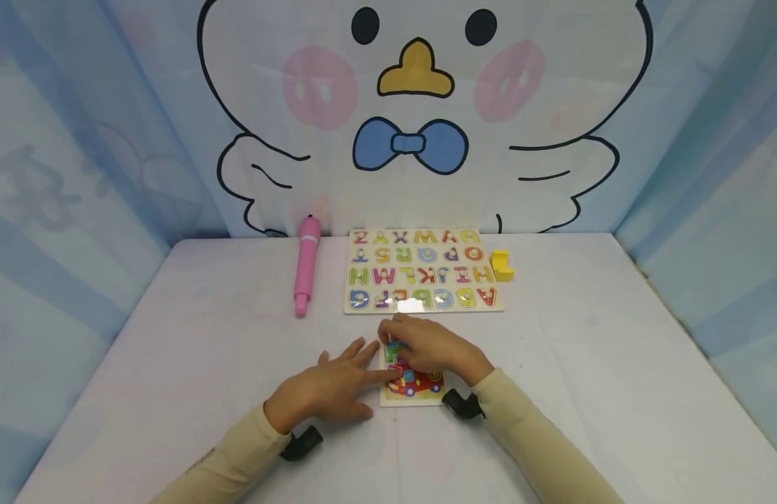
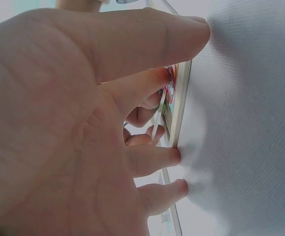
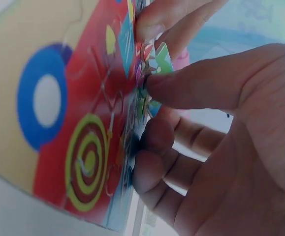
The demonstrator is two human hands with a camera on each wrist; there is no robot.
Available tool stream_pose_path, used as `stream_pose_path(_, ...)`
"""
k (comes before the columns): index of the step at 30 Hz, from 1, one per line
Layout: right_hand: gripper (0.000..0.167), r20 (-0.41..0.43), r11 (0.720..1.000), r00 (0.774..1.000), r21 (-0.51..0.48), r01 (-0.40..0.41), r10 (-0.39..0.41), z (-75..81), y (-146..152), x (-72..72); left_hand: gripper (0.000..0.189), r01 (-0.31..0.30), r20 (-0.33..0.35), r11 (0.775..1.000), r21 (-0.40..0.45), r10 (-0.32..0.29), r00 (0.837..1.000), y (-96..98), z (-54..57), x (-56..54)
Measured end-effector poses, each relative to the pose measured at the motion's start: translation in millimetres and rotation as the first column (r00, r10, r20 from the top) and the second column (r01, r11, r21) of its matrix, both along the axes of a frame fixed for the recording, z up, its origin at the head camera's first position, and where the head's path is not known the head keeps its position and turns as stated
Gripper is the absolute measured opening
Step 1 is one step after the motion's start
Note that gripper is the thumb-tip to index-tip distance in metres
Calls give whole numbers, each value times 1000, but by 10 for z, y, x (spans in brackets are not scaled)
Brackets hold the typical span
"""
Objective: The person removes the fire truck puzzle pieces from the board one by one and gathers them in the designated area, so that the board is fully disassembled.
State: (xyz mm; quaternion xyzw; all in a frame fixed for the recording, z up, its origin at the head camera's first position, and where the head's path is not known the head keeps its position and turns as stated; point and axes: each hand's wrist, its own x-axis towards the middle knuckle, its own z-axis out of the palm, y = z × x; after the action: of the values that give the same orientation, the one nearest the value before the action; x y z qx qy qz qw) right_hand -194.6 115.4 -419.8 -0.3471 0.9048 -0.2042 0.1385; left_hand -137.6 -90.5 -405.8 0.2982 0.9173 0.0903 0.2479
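In the head view, a small picture puzzle (image 1: 420, 383) printed with a red vehicle lies flat on the white bench (image 1: 565, 301). The left hand (image 1: 328, 388) reaches in from its left side with fingers spread, holding nothing, the index finger laid across the left part of the picture. The right hand (image 1: 429, 346) bends over the puzzle's far left corner and covers much of it. Beyond stand a letter board (image 1: 409, 265), a pink pen (image 1: 307, 262) and a yellow block (image 1: 502, 266).

In the left wrist view, the index fingertip touches the puzzle while the thumb lies nearer the camera. Past it, a thin piece (image 2: 158, 114) shows edge-on, leaning up from the puzzle, with right fingers on both sides.

In the right wrist view, the right thumb and curled fingers pinch that piece, its green face tilted against the flat puzzle. The right hand is the nearer, touching it; the piece's long axis cannot be told.
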Motion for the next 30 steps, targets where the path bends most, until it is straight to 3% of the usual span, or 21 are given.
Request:
stream_pose_path(4,25,15,999,1000,-44,-13,14,-22,-11,0,64,0,2,1000,8,0,1000,-3,-8,4)
stream_pose_path(15,25,50,999,999,-33,21,-19,-29,1,-5,64,4,-7,1000,7,-4,1000,-4,-11,-2)
stream_pose_path(30,12,94,990,993,-128,-64,76,18,17,-29,64,10,-10,1000,-3,-10,1000,-7,-13,0)
